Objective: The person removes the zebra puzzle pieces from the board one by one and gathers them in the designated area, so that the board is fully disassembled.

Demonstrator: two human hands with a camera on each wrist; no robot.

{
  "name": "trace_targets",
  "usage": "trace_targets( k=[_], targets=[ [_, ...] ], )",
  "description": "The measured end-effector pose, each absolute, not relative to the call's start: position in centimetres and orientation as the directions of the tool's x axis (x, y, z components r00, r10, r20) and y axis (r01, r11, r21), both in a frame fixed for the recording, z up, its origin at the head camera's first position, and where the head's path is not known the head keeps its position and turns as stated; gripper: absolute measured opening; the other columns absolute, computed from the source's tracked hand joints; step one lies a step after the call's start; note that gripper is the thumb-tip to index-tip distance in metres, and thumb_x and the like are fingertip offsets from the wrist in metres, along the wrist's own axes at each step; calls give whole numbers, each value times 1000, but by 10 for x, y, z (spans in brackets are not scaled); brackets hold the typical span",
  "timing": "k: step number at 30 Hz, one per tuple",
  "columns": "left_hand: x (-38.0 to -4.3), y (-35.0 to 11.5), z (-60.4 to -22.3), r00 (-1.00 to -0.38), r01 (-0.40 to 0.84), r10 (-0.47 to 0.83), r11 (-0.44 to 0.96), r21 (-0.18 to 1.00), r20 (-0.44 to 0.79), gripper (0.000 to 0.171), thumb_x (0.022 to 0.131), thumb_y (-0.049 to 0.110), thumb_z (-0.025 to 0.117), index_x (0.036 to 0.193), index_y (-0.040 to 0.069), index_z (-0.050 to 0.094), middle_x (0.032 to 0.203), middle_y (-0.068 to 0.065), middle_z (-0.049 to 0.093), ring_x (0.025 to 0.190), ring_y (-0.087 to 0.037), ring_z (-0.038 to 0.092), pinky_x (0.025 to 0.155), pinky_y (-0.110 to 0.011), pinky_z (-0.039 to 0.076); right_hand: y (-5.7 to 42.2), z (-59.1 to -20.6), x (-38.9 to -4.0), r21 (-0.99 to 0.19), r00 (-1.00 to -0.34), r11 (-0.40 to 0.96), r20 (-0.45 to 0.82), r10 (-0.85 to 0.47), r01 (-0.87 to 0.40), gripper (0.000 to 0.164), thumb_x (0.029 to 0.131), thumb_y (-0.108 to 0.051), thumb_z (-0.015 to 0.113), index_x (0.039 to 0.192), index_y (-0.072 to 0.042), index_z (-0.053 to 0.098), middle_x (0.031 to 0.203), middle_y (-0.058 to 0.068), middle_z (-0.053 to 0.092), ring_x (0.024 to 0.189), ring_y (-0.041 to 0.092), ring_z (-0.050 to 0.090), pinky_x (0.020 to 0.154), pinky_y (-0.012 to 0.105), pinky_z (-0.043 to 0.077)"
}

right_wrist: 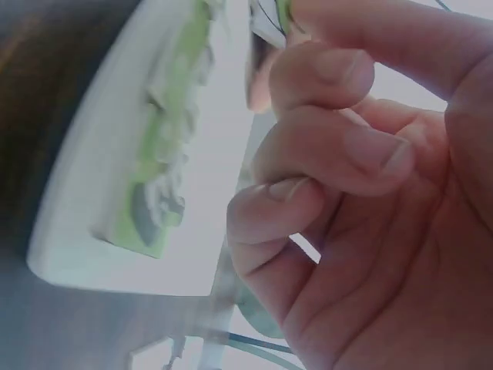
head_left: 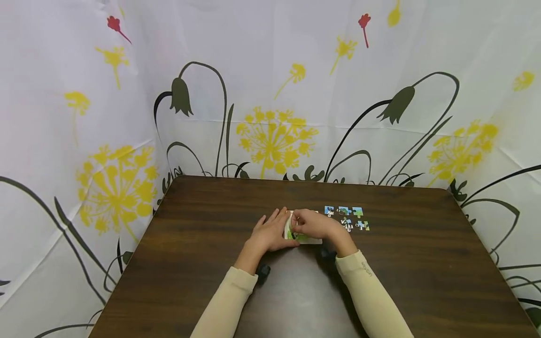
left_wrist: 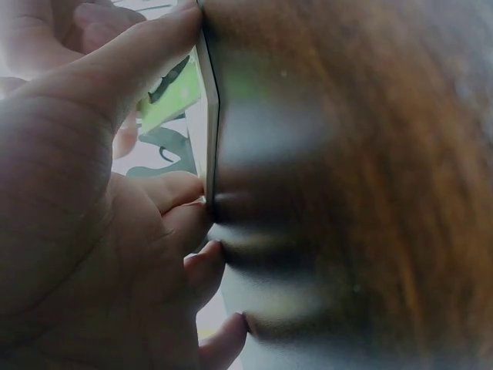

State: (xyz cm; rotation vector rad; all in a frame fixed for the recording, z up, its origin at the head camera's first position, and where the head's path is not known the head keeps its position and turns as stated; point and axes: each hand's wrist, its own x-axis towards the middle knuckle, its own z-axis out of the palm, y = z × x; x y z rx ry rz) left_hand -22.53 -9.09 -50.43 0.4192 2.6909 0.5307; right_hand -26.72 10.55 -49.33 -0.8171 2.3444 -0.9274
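Note:
A small white puzzle board (head_left: 313, 241) with green printed pieces laid in it rests on the table between both hands. My left hand (head_left: 270, 234) steadies its left side with fingers extended; in the left wrist view the thumb (left_wrist: 146, 58) lies along the board's near edge. Above the board is my right hand (head_left: 312, 224), fingers curled. At its fingertips the right wrist view shows a puzzle piece (right_wrist: 267, 23) with white and green on it, partly cut off by the frame's top. Pieces fitted along the board's lower strip (right_wrist: 158, 196) show in that view.
Several loose puzzle pieces (head_left: 357, 211) lie in two rough rows to the right of the board. All this is on a dark brown wooden table (head_left: 203, 225). A white curtain with printed flowers (head_left: 270, 84) hangs behind it.

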Motion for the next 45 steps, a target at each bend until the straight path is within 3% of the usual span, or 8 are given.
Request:
trace_targets(
  k=[7, 15, 23, 36, 41, 45],
  targets=[
    [-223, -99, -503, -894, 201, 335, 893, 403, -296, 104, 95, 62, 74, 174, 17, 24, 183, -2, 16, 170, -26, 15, 136, -60, 12, 114, -480, -268, -798, -694, 516, -179, -697, -313, 10, 107, -14, 66, 99, -7, 66, 82, 13, 66, 65, 10, 49, 62, 26, 42],
    [-229, -92, -500, -895, 229, 352, 890, 393, -276, 105, 95, 64, 74, 174, 16, 24, 183, -3, 17, 170, -26, 17, 136, -59, 14, 172, -463, -277, -765, -768, 594, -219, -602, -248, 12, 102, -16, 72, 95, -6, 73, 75, -3, 57, 65, 13, 47, 62, 28, 42],
    [-228, -91, -504, -892, 221, 350, 890, 398, -286, 106, 95, 64, 74, 174, 17, 22, 183, -2, 15, 170, -25, 15, 136, -58, 12, 219, -471, -275, -694, -774, 699, -342, -532, -174, 20, 99, -12, 72, 84, 1, 71, 76, -3, 56, 69, 12, 44, 66, 29, 39],
    [-227, -91, -507, -894, 214, 347, 887, 409, -284, 106, 96, 64, 73, 175, 17, 21, 183, -2, 15, 170, -26, 14, 136, -59, 12, 215, -479, -281, -694, -765, 693, -334, -551, -196, 16, 99, -11, 71, 94, 2, 79, 83, -2, 67, 76, 12, 51, 71, 30, 45],
    [-227, -90, -506, -893, 216, 351, 884, 414, -284, 105, 96, 64, 73, 175, 17, 21, 183, -2, 14, 170, -26, 14, 136, -58, 11, 215, -475, -282, -655, -803, 723, -297, -516, -222, 19, 103, -11, 66, 99, 3, 79, 91, 8, 73, 78, 13, 53, 71, 30, 46],
    [-227, -89, -504, -890, 217, 355, 882, 418, -287, 105, 96, 63, 73, 175, 18, 20, 183, -2, 14, 170, -26, 13, 136, -58, 10, 214, -472, -281, -666, -833, 712, -251, -494, -221, 18, 104, -11, 65, 100, 4, 74, 91, 12, 69, 72, 15, 50, 64, 32, 43]
  ],
)
